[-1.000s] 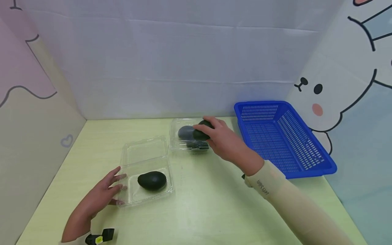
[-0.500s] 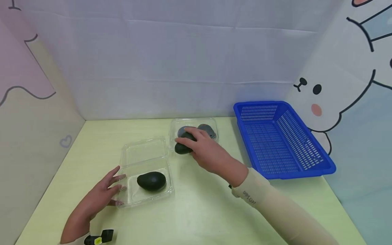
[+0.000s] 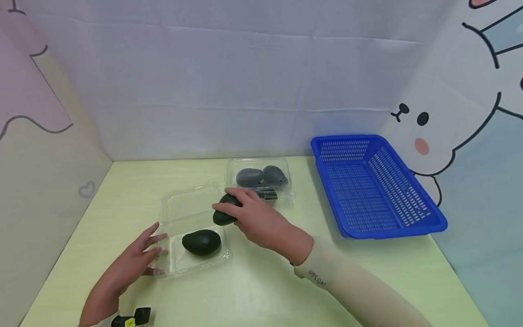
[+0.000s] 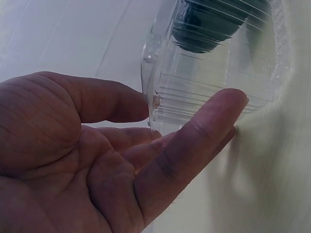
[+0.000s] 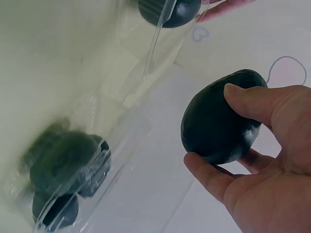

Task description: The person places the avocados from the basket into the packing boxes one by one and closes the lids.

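In the head view my right hand (image 3: pixel 257 218) pinches a dark green avocado (image 3: pixel 224 211) above the back right part of an open clear plastic clamshell box (image 3: pixel 175 265). In the right wrist view the thumb lies on one side of that avocado (image 5: pixel 218 121) and fingertips on the other. A second avocado (image 3: pixel 201 242) lies in the box's near half. My left hand (image 3: pixel 132 261) has its fingers spread against the box's left wall. In the left wrist view, the thumb and fingers of the left hand (image 4: pixel 112 160) touch the clear wall (image 4: pixel 175 97).
A second clear box (image 3: pixel 233 164) with dark avocados (image 3: pixel 250 176) stands behind, near the back wall. A blue perforated basket (image 3: pixel 347 229) sits at the right. Bare pale table (image 3: pixel 261 290) lies in front of the boxes; printed cloth surrounds it.
My right hand has carried the avocado left and toward me, from over the rear box to the open clamshell box. The left hand has stayed at the box's wall.
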Available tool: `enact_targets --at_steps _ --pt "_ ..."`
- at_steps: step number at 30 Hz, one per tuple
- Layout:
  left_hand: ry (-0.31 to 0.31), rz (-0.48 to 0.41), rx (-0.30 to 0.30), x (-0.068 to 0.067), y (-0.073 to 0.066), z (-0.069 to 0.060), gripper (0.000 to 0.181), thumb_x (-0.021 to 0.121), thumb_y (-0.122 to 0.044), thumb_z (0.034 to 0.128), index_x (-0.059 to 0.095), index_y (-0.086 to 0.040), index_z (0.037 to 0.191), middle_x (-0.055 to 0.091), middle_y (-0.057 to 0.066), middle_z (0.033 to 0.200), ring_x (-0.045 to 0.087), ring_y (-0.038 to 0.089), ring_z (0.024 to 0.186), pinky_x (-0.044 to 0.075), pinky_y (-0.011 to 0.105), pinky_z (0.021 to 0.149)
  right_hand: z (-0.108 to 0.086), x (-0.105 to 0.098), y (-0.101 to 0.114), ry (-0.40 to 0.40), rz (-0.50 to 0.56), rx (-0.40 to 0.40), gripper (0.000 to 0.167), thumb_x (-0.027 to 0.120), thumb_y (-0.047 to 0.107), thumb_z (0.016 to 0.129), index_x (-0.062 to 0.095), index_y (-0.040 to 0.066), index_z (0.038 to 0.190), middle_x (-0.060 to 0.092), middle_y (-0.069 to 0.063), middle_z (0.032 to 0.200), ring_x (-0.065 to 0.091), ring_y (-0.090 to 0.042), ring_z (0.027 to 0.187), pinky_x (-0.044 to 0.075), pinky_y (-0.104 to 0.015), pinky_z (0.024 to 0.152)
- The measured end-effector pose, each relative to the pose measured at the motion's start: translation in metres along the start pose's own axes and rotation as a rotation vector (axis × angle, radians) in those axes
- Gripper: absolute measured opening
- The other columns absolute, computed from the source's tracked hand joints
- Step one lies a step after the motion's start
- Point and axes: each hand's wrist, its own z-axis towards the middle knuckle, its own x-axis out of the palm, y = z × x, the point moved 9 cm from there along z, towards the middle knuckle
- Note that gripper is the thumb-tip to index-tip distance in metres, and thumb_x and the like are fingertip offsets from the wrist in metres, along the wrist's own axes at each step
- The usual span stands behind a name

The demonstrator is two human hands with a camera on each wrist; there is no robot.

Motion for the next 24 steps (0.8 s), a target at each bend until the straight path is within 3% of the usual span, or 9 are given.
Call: enact_targets --at_steps 16,24 --pt "0.002 -0.001 -0.015 0.000 -0.002 -0.001 0.077 0.048 -0.003 0.1071 -0.001 -0.008 0.166 0.021 0.037 0.160 0.038 0.055 0.137 0.061 0.042 0.075 -0.005 0.035 0.037 0.072 -0.023 -0.048 0.059 0.070 0.010 0.099 0.053 0.034 0.150 0.041 -0.007 0.158 0.046 -0.031 0.138 0.055 -0.029 0.092" --pt "0.009 -0.014 -0.013 0.000 -0.003 -0.001 0.077 0.046 -0.002 0.1072 -0.003 -0.008 0.166 0.018 0.037 0.161 0.032 0.057 0.140 0.061 0.043 0.075 -0.010 0.046 0.048 0.108 -0.030 -0.065 0.062 0.069 0.008 0.099 0.051 0.037 0.151 0.041 -0.006 0.157 0.046 -0.029 0.138 0.055 -0.027 0.091"
